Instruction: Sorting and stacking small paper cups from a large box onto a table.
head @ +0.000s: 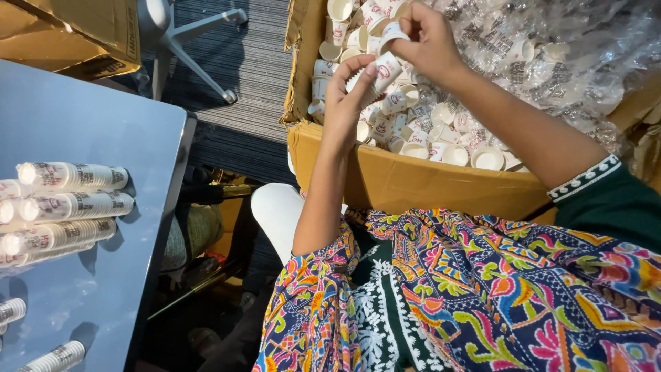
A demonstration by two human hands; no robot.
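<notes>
My left hand [346, 96] grips a short stack of small white paper cups [383, 70] with red print, held over an open cardboard box [413, 182]. My right hand [427, 38] is above it, pinching a single paper cup [392, 32] close to the top of the stack. The box holds several loose paper cups [441, 131] of the same kind. Crumpled clear plastic wrap [551, 48] covers the right part of the box.
A grey table [89, 124] stands at the left with several long wrapped stacks of cups [69, 205] lying on it. A second cardboard box [76, 31] sits at the top left beside an office chair base [193, 48]. A colourful patterned cloth [468, 289] covers my lap.
</notes>
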